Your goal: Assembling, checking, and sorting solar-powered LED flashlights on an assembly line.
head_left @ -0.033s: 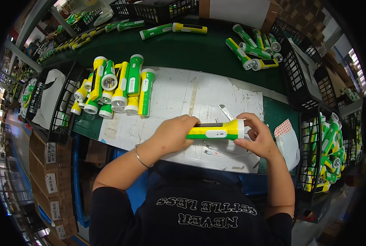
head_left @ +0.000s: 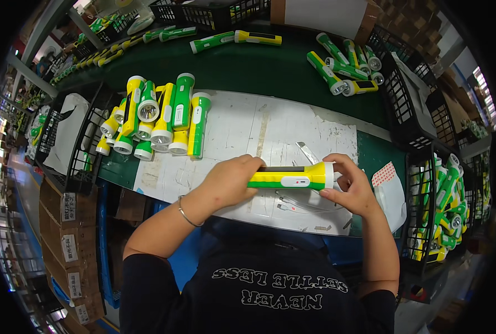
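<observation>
Your left hand (head_left: 231, 181) wraps and right hand (head_left: 350, 187) pinches one flashlight (head_left: 291, 177) you seem busy with, but I can't tell which piled flashlights (head_left: 181, 103) are done.

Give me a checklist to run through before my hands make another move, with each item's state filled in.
1. Held flashlight supported at both ends: ok; left hand around its tail, right hand at its white head.
2. Side panel uncovered: ok; no fingers over it.
3. Cable plugs kept off the white board: not ok; they lie on it, on the wearer's side of the flashlight.
4. Flat silver strip put away: not ok; it lies on the board just beyond the flashlight.
5. Lamp lit: cannot tell; its front faces right, out of view.
</observation>
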